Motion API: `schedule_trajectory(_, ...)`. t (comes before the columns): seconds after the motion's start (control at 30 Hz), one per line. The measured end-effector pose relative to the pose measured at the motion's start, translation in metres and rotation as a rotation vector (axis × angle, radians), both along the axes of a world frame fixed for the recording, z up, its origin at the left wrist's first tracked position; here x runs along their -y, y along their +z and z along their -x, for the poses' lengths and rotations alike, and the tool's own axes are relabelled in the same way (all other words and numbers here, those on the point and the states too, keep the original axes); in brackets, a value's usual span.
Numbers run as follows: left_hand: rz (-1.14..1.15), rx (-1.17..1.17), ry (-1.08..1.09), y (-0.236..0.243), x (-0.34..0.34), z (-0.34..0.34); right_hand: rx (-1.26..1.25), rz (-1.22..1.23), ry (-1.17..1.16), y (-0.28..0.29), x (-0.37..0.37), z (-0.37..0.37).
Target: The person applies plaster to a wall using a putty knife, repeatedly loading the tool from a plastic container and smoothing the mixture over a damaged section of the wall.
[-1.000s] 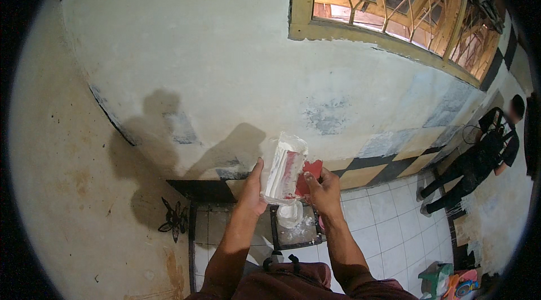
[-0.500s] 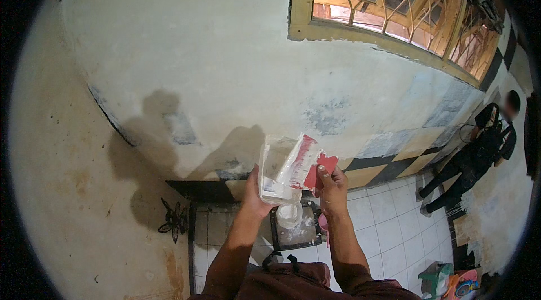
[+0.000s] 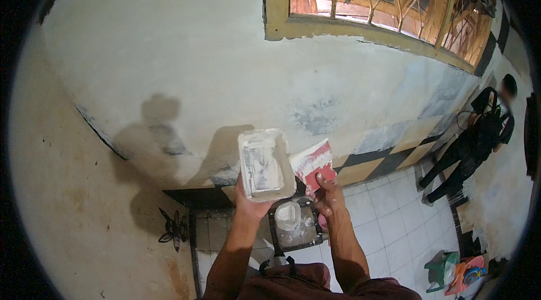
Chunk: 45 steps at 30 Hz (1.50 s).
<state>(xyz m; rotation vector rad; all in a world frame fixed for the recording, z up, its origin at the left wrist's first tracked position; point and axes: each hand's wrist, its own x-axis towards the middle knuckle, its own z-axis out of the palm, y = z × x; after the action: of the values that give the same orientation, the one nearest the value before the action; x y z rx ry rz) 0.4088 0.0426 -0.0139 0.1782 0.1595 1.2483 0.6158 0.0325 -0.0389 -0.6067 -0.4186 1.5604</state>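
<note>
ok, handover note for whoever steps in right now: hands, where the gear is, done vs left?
Left hand: holds the white rectangular tray up in front of the wall, caked with white paste.
Right hand: grips the red scraper, blade smeared white, right beside the tray.
Below the hands: dark square container with white paste and a small white tub in it.
Done: scraper is loaded; grey patches show on the wall.
Left: how much wall remains cannot be told.

Tray [image 3: 264, 163] in left hand [image 3: 252, 201], scraper [image 3: 315, 166] at its 3 o'clock, container [image 3: 295, 224] at 6.
</note>
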Motion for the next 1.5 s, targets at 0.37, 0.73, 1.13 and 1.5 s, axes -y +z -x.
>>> schedule_trajectory(0.37,-0.029,-0.063,0.110,-0.019,0.014,0.022,0.224,-0.091,-0.422,-0.003,-0.111,-0.013)
schedule_trajectory(0.73,-0.048,-0.097,0.146,-0.033,0.048,0.057,1.790,-0.868,-1.281,-0.020,-0.191,-0.008)
schedule_trajectory(1.13,0.097,-0.154,0.299,-0.041,0.050,0.075,1.996,-0.900,-0.953,-0.075,-0.173,-0.028)
schedule_trajectory(1.5,0.137,-0.137,0.190,-0.038,0.062,0.058,1.284,-0.347,-0.949,0.023,-0.188,-0.063)
